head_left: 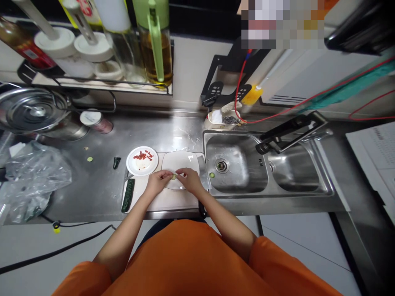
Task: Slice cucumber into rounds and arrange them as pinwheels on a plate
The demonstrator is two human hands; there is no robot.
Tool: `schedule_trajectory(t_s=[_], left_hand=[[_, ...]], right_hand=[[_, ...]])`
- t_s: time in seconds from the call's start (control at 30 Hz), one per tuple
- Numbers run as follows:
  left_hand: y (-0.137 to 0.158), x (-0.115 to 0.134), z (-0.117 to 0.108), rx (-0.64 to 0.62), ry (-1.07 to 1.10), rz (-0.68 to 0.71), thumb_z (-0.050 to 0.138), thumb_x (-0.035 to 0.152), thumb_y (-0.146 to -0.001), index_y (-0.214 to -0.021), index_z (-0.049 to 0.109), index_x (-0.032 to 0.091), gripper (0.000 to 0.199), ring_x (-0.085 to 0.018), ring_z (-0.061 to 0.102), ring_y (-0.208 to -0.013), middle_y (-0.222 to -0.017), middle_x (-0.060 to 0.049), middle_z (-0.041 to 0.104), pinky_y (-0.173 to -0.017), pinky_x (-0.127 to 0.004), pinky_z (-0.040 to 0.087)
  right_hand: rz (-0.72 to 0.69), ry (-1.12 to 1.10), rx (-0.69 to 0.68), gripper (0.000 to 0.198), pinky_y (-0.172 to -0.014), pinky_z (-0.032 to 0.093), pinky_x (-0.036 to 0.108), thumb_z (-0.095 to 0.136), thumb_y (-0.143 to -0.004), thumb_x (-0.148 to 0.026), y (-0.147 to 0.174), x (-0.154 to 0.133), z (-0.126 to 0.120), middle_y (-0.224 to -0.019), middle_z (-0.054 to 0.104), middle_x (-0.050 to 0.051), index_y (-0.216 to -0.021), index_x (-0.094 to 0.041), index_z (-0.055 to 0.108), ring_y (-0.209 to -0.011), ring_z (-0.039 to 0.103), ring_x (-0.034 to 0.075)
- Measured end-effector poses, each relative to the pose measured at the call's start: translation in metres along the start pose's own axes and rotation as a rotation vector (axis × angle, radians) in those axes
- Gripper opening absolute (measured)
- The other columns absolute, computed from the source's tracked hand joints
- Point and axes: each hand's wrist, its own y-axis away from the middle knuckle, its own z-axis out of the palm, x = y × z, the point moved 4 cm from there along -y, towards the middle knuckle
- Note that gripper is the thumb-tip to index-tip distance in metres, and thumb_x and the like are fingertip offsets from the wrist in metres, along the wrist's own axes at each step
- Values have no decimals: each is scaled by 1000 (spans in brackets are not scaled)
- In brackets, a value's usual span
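Observation:
Above the white square plate (180, 159), my left hand (158, 181) and my right hand (189, 180) meet in a pinch. Between their fingertips is a small pale-green cucumber slice (173, 177). The plate rests on a light cutting board (145, 202). Left of my left hand, a length of dark green cucumber (128, 195) lies along the board's left side. Just behind it stands a round white plate (131, 165) with red chopped pieces (143, 156). A knife (203, 169) lies at the board's right edge, its black handle toward me.
A cucumber end (116, 163) and a slice (89, 159) lie on the steel counter (98, 181). Another slice (211, 175) is in the double sink (243, 164), under a black faucet (277, 135). Plastic bags (37, 168), a lidded pot (37, 111) and a seasoning rack (101, 82) stand left.

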Motion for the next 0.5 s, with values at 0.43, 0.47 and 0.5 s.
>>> schedule_trajectory(t_s=[0.43,0.47,0.5], left_hand=[[-16,-7,28,-131,502,-562,62,50,-76,-83,60,12,38,-6,52,-47,-69,-6,66,-40,-15,32],[-18,-5,30,-146,518,-558,63,48,-77,-84,60,12,36,-6,52,-48,-69,-6,66,-40,-14,32],[-21,-4,31,-154,520,-537,64,45,-76,-84,61,12,34,-6,53,-49,-69,-7,66,-39,-14,32]], right_hand=[[51,-231,67,12,-64,40,23,62,-73,-30,-10,8,-17,-68,65,-2,-73,-20,69,-64,52,11],[48,-239,59,11,-64,40,23,62,-73,-29,-11,9,-17,-68,65,-2,-73,-20,69,-64,52,11],[45,-248,53,11,-63,40,23,62,-73,-28,-12,9,-18,-68,65,-2,-73,-20,69,-64,52,11]])
